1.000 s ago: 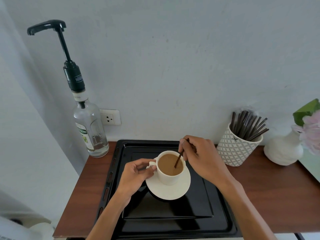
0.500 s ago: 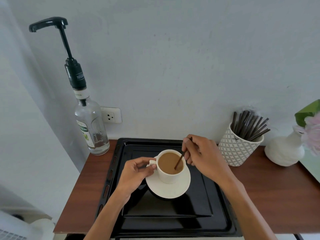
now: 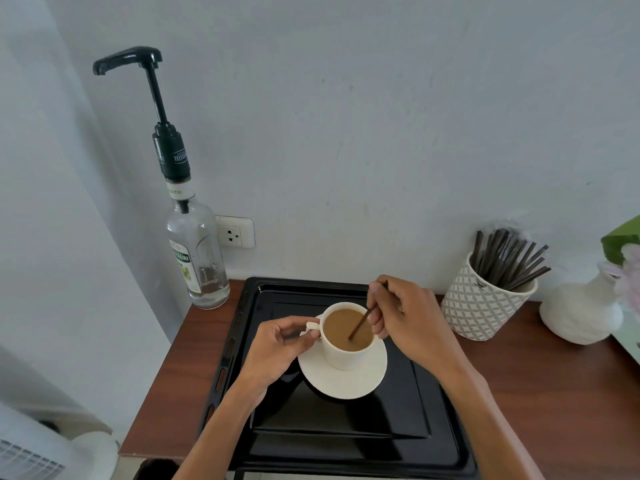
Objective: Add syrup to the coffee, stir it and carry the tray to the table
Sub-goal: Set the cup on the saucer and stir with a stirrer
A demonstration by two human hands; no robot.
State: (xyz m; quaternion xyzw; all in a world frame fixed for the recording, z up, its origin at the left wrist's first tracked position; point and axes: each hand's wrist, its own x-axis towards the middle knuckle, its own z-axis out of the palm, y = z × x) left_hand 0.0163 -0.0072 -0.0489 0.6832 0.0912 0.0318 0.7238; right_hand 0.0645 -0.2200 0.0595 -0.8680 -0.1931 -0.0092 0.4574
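A: What's the count across the frame?

B: One black tray point(image 3: 429, 403) in the lower middle, holding one white cup point(image 3: 341, 355) on one saucer point(image 3: 346, 384). One stir stick point(image 3: 360, 322) stands in the cup.

A: And the hands?

B: Two: a left hand point(image 3: 277, 348) and a right hand point(image 3: 412, 323), both at centre.

A: Further out?

B: One pump bottle point(image 3: 197, 258) at left, one wall socket point(image 3: 235, 232) beside it, one patterned pot point(image 3: 481, 306) at right with a bundle of dark sticks point(image 3: 509, 261), too crowded to count, and one white vase point(image 3: 581, 313) at the right edge.

Soft even daylight, glare on black tray point(image 3: 440, 403), edges bowed, perhaps slightly soft
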